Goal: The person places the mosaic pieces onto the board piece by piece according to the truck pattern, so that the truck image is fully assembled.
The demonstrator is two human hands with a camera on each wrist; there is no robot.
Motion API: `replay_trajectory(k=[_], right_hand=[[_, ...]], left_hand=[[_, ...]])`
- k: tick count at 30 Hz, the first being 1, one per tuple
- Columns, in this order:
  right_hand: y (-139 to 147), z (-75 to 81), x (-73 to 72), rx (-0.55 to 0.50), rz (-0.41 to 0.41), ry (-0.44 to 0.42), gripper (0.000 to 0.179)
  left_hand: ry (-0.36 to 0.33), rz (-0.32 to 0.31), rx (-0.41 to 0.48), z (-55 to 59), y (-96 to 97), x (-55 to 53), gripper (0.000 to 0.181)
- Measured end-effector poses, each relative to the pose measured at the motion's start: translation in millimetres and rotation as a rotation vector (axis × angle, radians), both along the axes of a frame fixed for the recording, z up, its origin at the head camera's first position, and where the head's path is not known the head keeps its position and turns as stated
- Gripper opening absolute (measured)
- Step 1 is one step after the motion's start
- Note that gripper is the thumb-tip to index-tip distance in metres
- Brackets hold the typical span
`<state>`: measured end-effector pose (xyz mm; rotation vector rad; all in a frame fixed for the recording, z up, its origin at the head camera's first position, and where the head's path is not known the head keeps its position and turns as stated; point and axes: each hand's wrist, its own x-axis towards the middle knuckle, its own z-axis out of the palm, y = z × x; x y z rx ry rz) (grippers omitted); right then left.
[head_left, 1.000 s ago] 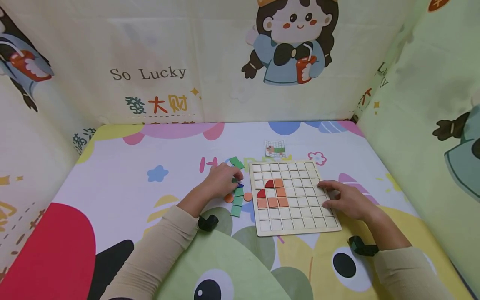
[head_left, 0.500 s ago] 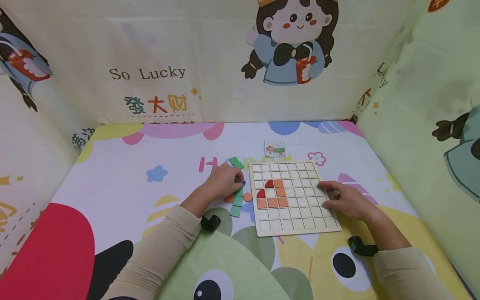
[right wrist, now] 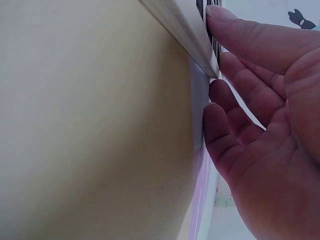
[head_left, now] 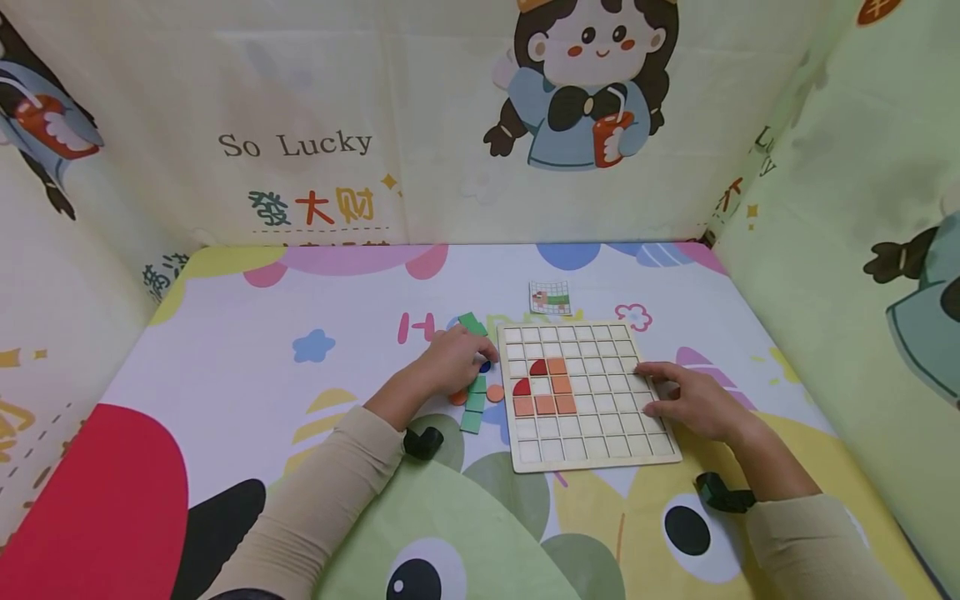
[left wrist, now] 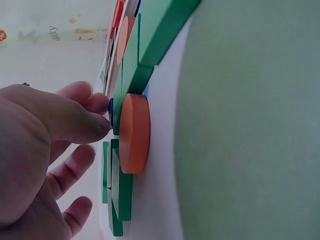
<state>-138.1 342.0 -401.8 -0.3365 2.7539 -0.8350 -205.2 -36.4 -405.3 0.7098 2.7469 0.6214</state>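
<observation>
My left hand (head_left: 450, 362) is bent over the loose pieces left of a square wooden grid board (head_left: 600, 463). Its thumb and index finger pinch a small round dark blue piece (head_left: 484, 367), partly covered by the fingertips; the other fingers hang loosely curled. In the left wrist view, green tiles (left wrist: 135, 72) and an orange disc (left wrist: 134, 132) lie right by those fingertips. My right hand (head_left: 690, 396) rests at the board's right edge, thumb and index finger spread apart on the rim. Several orange squares (head_left: 562, 384) and two red quarter-round pieces (head_left: 538, 367) sit in the board's cells.
A small printed card (head_left: 551, 297) with a coloured grid picture lies behind the board. More green tiles (head_left: 472, 324) lie beyond the left hand, and an orange disc (head_left: 495, 393) sits near the board's left edge. A patterned cloth covers the table; printed curtains hang around it.
My left hand has moved slightly right toward the board, and the blue piece has shifted and turned at its fingertips. The right hand and the board stay in place.
</observation>
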Motion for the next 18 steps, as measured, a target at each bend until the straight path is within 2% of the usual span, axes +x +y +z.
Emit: replay_trajectory(k=[8, 18], right_hand=[[-0.1, -0.6, -0.6, -0.002, 0.001, 0.005, 0.061], [0.3, -0.1, 0.2, -0.008, 0.001, 0.000, 0.060]], left_hand=[[-0.012, 0.008, -0.007, 1.4, -3.5, 0.1, 0.027], [0.039, 0.056, -0.047, -2.6, -4.9, -3.7, 0.024]])
